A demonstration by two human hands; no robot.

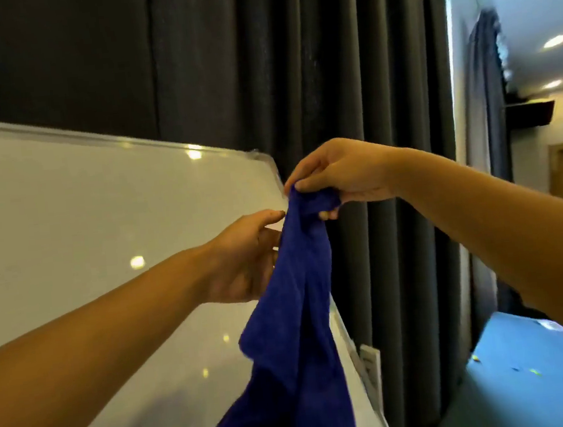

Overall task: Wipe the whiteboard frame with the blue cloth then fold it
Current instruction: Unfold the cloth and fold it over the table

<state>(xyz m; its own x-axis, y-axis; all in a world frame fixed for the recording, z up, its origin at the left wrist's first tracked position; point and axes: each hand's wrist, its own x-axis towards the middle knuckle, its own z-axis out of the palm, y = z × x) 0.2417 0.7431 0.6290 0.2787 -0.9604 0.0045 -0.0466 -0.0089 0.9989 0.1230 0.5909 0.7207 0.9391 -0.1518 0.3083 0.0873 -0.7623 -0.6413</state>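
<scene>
cloth (295, 332): lower end cut off by bottom edge | left hand (243, 258): fingers hidden behind cloth | whiteboard (67, 216): cut off at left edge

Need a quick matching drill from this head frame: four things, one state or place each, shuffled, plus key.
Things:
1. right hand
2. left hand
3. limp blue microfibre cloth
4. dark grey pleated curtain

States:
A. hangs down, unfolded
B. behind the glossy white whiteboard
C. pinches the cloth's top
D. open, beside the cloth's left edge

Pairs: 1-C, 2-D, 3-A, 4-B
</scene>
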